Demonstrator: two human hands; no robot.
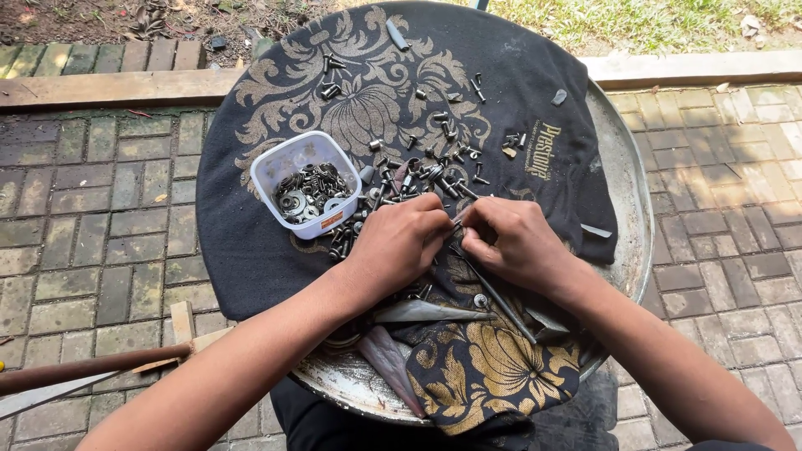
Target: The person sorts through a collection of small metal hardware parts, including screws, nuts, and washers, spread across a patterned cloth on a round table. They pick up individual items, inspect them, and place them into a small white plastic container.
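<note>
Forearms come in from five and seven o'clock and meet over a round metal tray (628,209) draped with a black cloth (251,234) printed with gold flowers and scrolls. At the middle of the scene the left hand (401,242) and right hand (511,242) face each other, fingertips almost touching. Between them lies a small, thin metal piece (459,219), pinched from both sides; it is too small to tell what kind of piece it is. Left fingers (439,224) are curled shut, thumb pressed against forefinger on the piece's nine o'clock end. Right fingers (478,232) are likewise closed tight, gripping its three o'clock end. A long thin metal rod (501,302) runs from under the right hand towards five o'clock across the cloth.

Just at twelve o'clock of the hands a scatter of dark bolts and screws (422,171) spreads over the cloth, some touching the knuckles. At ten o'clock of the left hand stands a clear square plastic tub (305,182) holding washers and rings, close beside the wrist but apart from it. Below the hands, at six o'clock, flat pointed metal blades (418,311) lie on the cloth's folded edge. Grey brick paving (83,234) surrounds the tray, and a rusty pole (92,366) lies at eight o'clock.
</note>
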